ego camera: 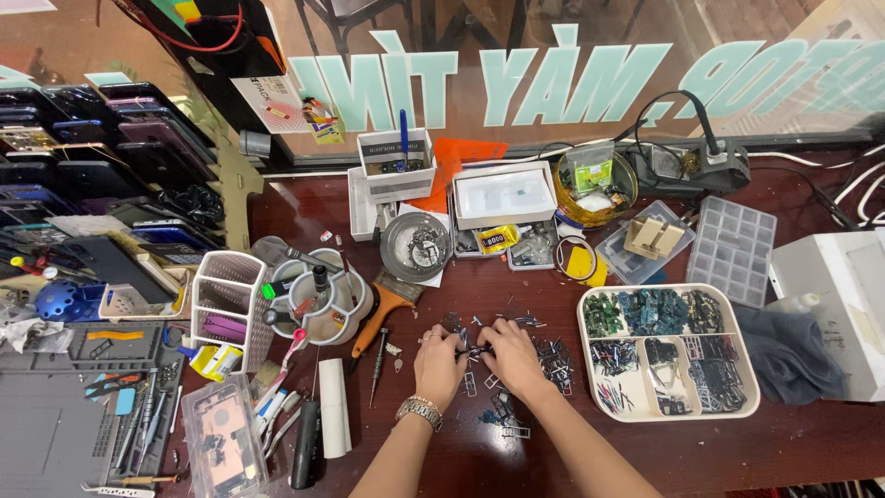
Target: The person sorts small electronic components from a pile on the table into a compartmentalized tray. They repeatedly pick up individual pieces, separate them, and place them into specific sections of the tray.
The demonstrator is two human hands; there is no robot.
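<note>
The dark wooden workbench (737,443) carries a white divided tray (590,406), already well filled with sorted parts; scattered small metal parts (553,360) remain loose; left hand (437,361) and right hand (509,355) pinch one tiny piece (472,351) between curled fingertips.

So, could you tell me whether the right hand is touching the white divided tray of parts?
Apart. The head view shows the right hand among small dark parts beside the left hand, with bare tabletop plainly between it and the white divided tray.
</note>
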